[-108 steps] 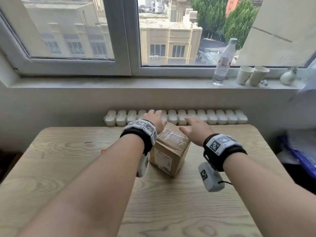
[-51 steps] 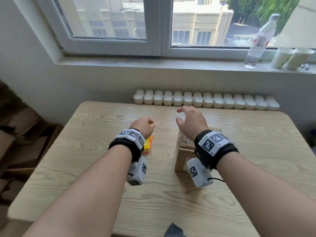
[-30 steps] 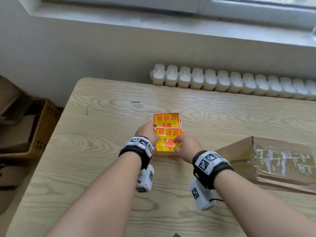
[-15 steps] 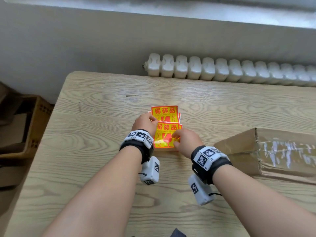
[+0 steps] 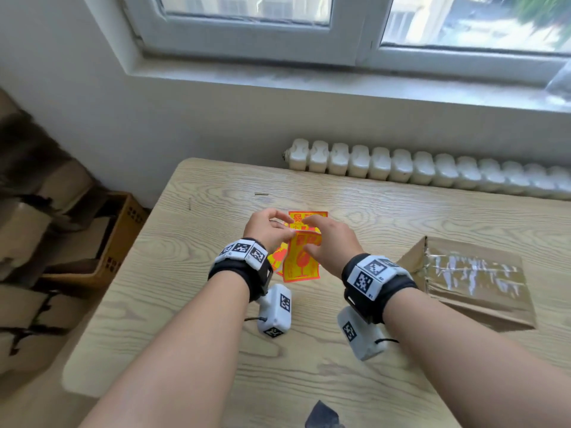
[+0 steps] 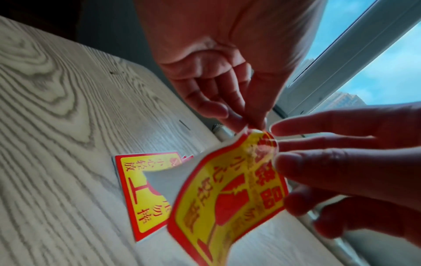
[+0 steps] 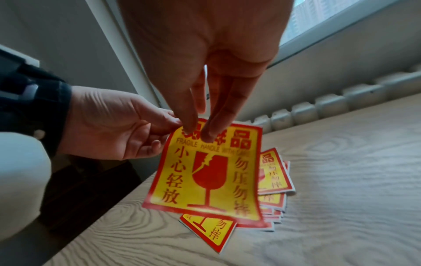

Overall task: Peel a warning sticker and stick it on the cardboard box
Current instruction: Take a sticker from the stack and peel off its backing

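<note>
A red-and-yellow fragile warning sticker (image 5: 301, 261) hangs on its backing above a loose stack of like stickers (image 5: 309, 215) on the wooden table (image 5: 191, 273). My left hand (image 5: 272, 227) pinches the sticker's top corner (image 6: 255, 132) between thumb and fingers. My right hand (image 5: 324, 239) reaches in with straight fingers, its fingertips (image 7: 201, 132) touching the sticker's (image 7: 209, 172) printed top edge. The stack (image 7: 273, 174) lies fanned beneath. The taped cardboard box (image 5: 472, 282) lies on the table to the right, apart from both hands.
A white radiator (image 5: 417, 168) runs behind the table's far edge, under the window sill (image 5: 309, 78). Left of the table, boxes and a brown crate (image 5: 117, 242) stand on the floor. A dark scrap (image 5: 323, 415) lies at the near edge.
One sticker has been lifted off the stack and now hangs from my left fingers. My right fingers have moved up to its top edge. The view has tilted upward.
</note>
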### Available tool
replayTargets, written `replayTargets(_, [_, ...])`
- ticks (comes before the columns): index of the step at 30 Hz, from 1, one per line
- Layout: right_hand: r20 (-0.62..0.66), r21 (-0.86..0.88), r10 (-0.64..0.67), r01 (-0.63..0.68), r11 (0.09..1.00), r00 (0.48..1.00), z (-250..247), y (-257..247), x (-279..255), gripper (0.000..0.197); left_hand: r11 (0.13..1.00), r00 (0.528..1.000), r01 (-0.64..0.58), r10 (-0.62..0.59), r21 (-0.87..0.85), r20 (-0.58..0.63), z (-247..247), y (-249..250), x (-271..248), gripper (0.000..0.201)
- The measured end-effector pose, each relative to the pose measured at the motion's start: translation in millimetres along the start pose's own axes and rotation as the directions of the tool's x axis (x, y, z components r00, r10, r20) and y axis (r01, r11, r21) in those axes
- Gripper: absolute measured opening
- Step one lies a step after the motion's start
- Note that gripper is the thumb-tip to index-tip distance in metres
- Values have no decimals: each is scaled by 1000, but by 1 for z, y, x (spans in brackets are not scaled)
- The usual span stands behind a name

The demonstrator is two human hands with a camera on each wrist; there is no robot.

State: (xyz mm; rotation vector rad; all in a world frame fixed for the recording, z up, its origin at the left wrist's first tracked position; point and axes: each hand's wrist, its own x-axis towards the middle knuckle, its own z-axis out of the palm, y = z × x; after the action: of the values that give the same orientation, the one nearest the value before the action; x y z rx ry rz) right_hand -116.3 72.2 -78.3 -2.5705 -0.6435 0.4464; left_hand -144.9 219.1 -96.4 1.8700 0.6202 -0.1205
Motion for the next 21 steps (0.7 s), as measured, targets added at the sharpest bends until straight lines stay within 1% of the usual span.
replayTargets(2, [-21, 8, -38, 38, 999, 999, -9, -8, -8, 52, 998, 999, -17, 19, -56, 34, -3, 13, -15, 26])
replayTargets(6, [-123, 53, -33, 40, 998, 992, -25, -14, -24, 33, 987, 997, -8, 19, -163, 69, -7, 31, -37, 18])
replayTargets(8, [-150, 52, -20, 28, 998, 989, -32, -14, -30, 26, 982, 994, 29, -9, -186, 111, -7, 35, -44, 15])
replayTargets(9, [-158, 54, -7, 16, 998, 987, -36, -13, -32, 24, 986, 990, 48, -26, -160, 141, -7, 35, -47, 15])
replayTargets(11, [-177, 80, 29, -15, 997, 984, -43, -11, -35, 22, 997, 981, 66, -58, -40, 187, -5, 33, -53, 15])
replayTargets(13, [-199, 101, 60, -41, 994, 978, -52, -7, -38, 20, 995, 981, 49, -65, 90, 183, -4, 31, -60, 11])
replayTargets(14, [-207, 104, 70, -49, 993, 976, -55, -6, -40, 19, 992, 983, 37, -58, 123, 172, -5, 31, -63, 10])
replayTargets(17, [-252, 132, 107, -75, 988, 962, -63, -1, -43, 10, 989, 989, 21, -43, 147, 145, -7, 38, -70, 3])
replayTargets(18, [-271, 143, 118, -81, 986, 955, -65, 0, -44, 13, 990, 990, 17, -37, 143, 138, -7, 43, -72, 2])
replayTargets(19, [-284, 147, 123, -83, 986, 951, -66, 1, -44, 16, 992, 992, 8, -24, 127, 127, -7, 48, -73, 4])
replayTargets(21, [-273, 121, 115, -85, 989, 955, -70, 3, -45, 16, 999, 996, -10, 6, 45, 94, -6, 56, -74, 16])
